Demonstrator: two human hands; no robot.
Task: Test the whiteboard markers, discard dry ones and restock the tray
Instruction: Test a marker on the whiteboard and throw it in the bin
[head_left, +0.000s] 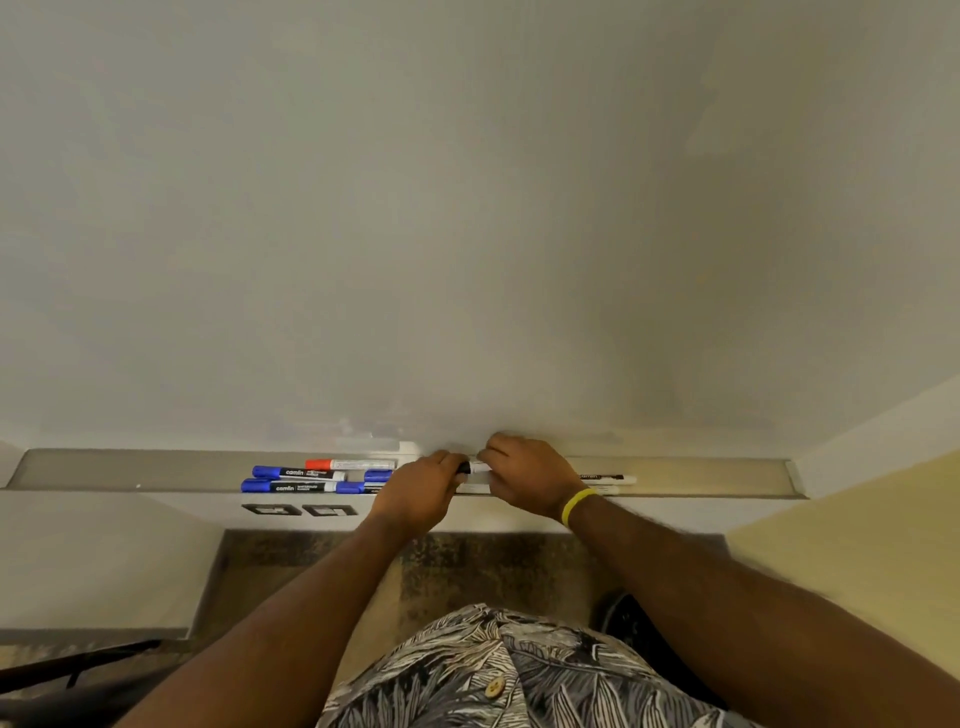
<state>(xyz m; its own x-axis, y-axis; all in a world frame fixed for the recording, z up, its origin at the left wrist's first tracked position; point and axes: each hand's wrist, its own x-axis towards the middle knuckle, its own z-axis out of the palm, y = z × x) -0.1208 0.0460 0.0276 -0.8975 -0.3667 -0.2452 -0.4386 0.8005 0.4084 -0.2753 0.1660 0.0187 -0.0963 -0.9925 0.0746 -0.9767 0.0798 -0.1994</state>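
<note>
The whiteboard (467, 208) is the biggest thing in view, a smooth, pale, glossy sheet rising straight up from the back of the tray (130, 467). The tray is a long, shallow grey metal channel with a flat lip, running along the board's bottom edge.

Below the tray's front lip the person's shirt (519, 675) shows a grey and white leaf print with a round wooden button. 2 bare forearms reach from there up to the tray's middle.

Both hands meet over the middle of the tray. The left hand (421, 493) has its fingers curled round the black cap end of a slim marker (475, 467). The right hand (524, 475) wraps the white barrel of that same marker, so the 2 hands grip it end to end, almost touching, just above the tray floor.

In the tray's left half, beside the left hand, blue-capped markers (298, 473) with dark printed barrels lie lengthwise in 2 rows, and a red-capped marker (348, 464) with a white barrel lies behind them against the board. In the tray just right of the right hand lie a black-labelled marker (608, 477) and a plain white one (605, 489), both partly hidden by the wrist.

Under the tray's left half sit 2 dark rectangular wall plates (301, 510). A thin yellow rubbery wristband (576, 505) circles the right wrist at the tray's front lip.
</note>
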